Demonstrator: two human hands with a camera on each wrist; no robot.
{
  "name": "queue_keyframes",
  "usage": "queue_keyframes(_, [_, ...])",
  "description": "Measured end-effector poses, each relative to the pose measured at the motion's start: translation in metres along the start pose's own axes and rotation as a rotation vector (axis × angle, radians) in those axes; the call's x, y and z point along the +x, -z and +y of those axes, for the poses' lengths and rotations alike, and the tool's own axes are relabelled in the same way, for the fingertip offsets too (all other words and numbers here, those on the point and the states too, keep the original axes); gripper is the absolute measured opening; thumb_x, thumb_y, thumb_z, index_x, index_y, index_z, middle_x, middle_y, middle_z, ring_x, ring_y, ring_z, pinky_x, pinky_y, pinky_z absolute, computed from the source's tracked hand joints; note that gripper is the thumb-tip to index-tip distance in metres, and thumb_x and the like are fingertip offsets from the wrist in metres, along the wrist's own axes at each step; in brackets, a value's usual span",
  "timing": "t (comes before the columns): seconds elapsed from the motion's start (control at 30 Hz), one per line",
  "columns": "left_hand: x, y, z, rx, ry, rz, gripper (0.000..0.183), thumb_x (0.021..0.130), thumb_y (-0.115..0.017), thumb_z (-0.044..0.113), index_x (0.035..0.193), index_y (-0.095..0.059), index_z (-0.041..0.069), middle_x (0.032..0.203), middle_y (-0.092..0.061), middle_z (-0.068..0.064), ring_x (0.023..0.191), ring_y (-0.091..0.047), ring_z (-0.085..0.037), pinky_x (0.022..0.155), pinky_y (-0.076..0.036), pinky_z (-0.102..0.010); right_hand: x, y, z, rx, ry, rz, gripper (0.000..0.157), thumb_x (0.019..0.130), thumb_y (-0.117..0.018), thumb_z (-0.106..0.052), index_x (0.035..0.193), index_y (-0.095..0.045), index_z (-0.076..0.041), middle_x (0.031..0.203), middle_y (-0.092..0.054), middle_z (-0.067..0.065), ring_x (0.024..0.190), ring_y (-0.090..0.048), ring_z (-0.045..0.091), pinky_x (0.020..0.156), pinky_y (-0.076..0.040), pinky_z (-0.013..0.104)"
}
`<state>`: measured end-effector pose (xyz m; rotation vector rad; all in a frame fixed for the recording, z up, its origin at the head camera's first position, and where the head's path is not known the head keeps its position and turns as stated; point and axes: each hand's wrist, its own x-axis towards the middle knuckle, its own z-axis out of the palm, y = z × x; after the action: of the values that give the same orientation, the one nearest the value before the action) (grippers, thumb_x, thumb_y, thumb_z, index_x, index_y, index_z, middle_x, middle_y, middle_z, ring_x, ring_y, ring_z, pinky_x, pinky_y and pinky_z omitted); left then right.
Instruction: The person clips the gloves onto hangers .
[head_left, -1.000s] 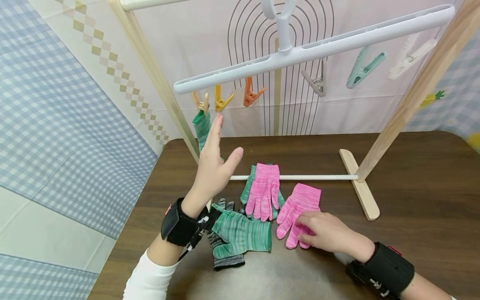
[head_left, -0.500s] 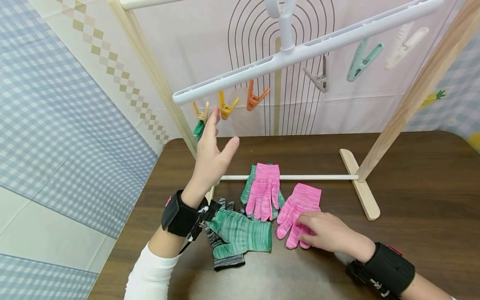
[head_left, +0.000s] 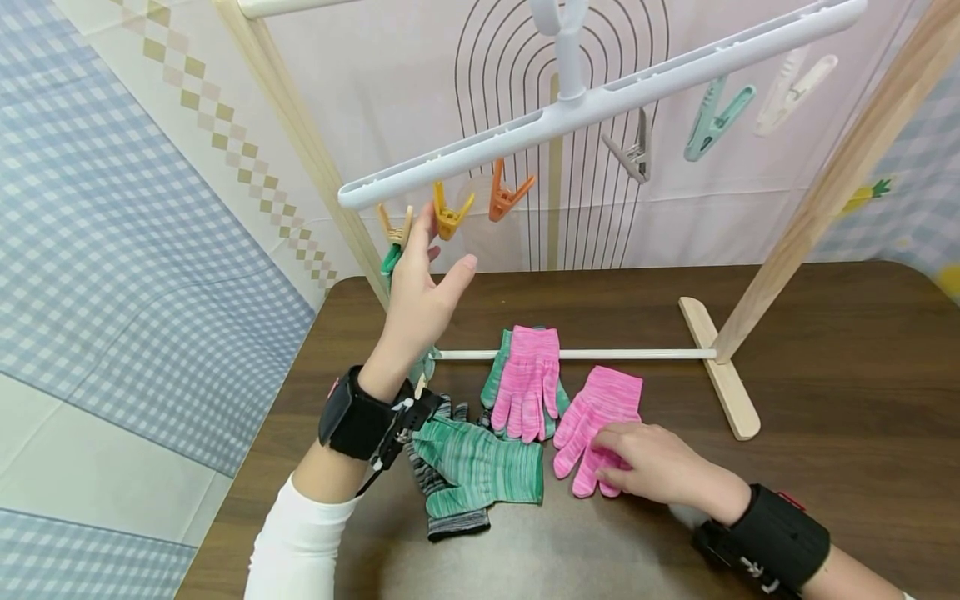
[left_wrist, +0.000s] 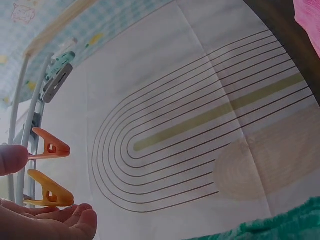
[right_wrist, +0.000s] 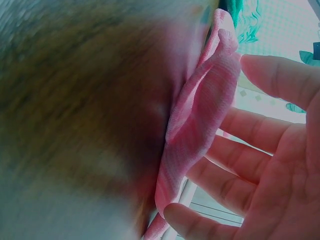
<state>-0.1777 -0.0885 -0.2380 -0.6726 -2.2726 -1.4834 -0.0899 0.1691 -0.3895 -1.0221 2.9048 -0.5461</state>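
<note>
My left hand [head_left: 420, 287] is raised beneath the left end of the white hanger bar [head_left: 570, 108], thumb spread away from the fingers. Its fingertips lie beside the yellow clothespin [head_left: 452, 212]; in the left wrist view the fingers [left_wrist: 75, 220] sit just under that yellow clothespin [left_wrist: 50, 190]. A green glove [head_left: 391, 260] hangs from a wooden clothespin [head_left: 396, 225], mostly hidden behind the hand. On the table, my right hand [head_left: 651, 458] rests on a pink glove [head_left: 603, 412]. In the right wrist view its fingertips touch the pink glove [right_wrist: 205, 105] without curling round it.
Another pink glove [head_left: 528, 375] overlaps a green one. Left of these, a green glove [head_left: 487, 467] covers a grey-black glove [head_left: 459, 523]. Orange [head_left: 508, 193], grey [head_left: 632, 154], teal [head_left: 716, 121] and white [head_left: 795, 92] clothespins hang along the bar. A wooden post [head_left: 832, 183] stands at right.
My left hand has risen slightly, its fingertips closer to the yellow clothespin. The hanger bar has swung, its right end shifting left. My right hand has stayed on the pink glove.
</note>
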Motion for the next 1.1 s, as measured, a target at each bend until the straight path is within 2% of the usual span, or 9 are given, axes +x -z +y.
queue_keyframes(0.33, [0.006, 0.001, 0.006, -0.086, 0.03, -0.006, 0.068, 0.086, -0.052, 0.013, 0.14, -0.013, 0.001, 0.145, -0.021, -0.011, 0.132, -0.026, -0.015, 0.104, -0.027, -0.033, 0.001, 0.002, -0.001, 0.006, -0.039, -0.044, 0.016, 0.077, -0.064, -0.023, 0.09, -0.063, -0.013, 0.083, -0.058, -0.008, 0.068, -0.046, 0.002, 0.059, -0.041, 0.025])
queue_keyframes(0.67, [0.012, 0.0, 0.01, -0.131, 0.0, -0.002, 0.065, 0.087, -0.051, 0.011, 0.14, -0.015, 0.001, 0.143, -0.027, -0.005, 0.126, -0.034, -0.014, 0.103, -0.029, -0.03, 0.001, 0.001, -0.002, 0.01, -0.039, -0.046, 0.016, 0.077, -0.064, -0.023, 0.09, -0.063, -0.012, 0.083, -0.058, -0.007, 0.068, -0.047, 0.002, 0.06, -0.042, 0.026])
queue_keyframes(1.1, [0.019, -0.001, 0.014, -0.149, -0.043, 0.022, 0.053, 0.084, -0.051, 0.007, 0.133, -0.03, 0.001, 0.129, -0.04, -0.012, 0.113, -0.04, -0.015, 0.097, -0.032, -0.03, 0.001, 0.002, -0.002, 0.008, -0.038, -0.045, 0.017, 0.077, -0.064, -0.023, 0.091, -0.063, -0.012, 0.084, -0.059, -0.007, 0.07, -0.049, 0.003, 0.061, -0.043, 0.026])
